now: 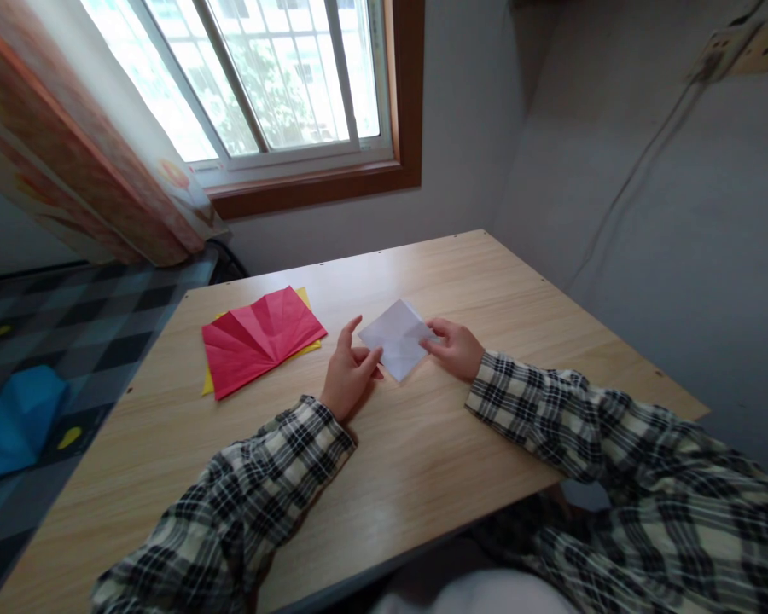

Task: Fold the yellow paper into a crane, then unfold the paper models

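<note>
A folded white sheet of paper (pixel 397 338), shaped like a small diamond with crease lines, is held between my hands over the wooden table. My right hand (pixel 456 348) pinches its right corner between thumb and fingers. At the lower left edge of the paper, my left hand (pixel 351 372) has its thumb over the edge and other fingers curled below, while the index finger points up and away. To the left lies a creased red sheet of paper (pixel 262 339), fanned with folds, on top of a yellow sheet (pixel 206 381) that shows only along its edges.
The light wooden table (pixel 410 477) has a wall behind and to its right. A blue folded paper (pixel 22 418) rests on a checkered cloth (pixel 102 320) at the left. Beyond are a curtain (pixel 77 128) and a window (pixel 275 77); a cable (pixel 627 183) hangs from a wall socket.
</note>
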Available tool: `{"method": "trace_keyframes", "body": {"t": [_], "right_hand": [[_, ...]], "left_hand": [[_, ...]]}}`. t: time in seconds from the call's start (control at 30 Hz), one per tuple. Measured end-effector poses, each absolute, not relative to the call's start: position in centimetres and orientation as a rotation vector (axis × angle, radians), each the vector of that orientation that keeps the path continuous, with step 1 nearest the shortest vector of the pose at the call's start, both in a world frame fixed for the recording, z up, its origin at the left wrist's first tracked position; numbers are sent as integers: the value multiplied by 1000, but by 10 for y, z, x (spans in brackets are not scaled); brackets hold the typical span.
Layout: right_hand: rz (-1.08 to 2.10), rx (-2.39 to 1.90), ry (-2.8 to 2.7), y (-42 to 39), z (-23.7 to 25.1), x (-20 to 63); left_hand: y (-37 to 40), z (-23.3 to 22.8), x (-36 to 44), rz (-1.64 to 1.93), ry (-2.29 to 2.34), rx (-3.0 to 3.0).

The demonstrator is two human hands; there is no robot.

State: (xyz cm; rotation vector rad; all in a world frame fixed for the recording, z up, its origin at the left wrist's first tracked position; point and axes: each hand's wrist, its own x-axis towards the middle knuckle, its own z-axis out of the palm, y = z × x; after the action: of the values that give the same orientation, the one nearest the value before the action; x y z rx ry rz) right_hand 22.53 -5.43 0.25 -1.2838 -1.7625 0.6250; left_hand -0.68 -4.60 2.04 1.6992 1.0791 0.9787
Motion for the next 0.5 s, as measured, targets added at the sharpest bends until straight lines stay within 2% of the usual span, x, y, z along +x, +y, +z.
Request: {"method": "trace_keyframes", "body": {"t": [0.17,0.5], "right_hand": [[472,-1558,-1830,-55,3,225],[347,-1679,-2001,-56,4,225]], "left_hand": [[-48,24,-7,772,1312,2035],[-57,32,-3,282,1515,2594]]}}
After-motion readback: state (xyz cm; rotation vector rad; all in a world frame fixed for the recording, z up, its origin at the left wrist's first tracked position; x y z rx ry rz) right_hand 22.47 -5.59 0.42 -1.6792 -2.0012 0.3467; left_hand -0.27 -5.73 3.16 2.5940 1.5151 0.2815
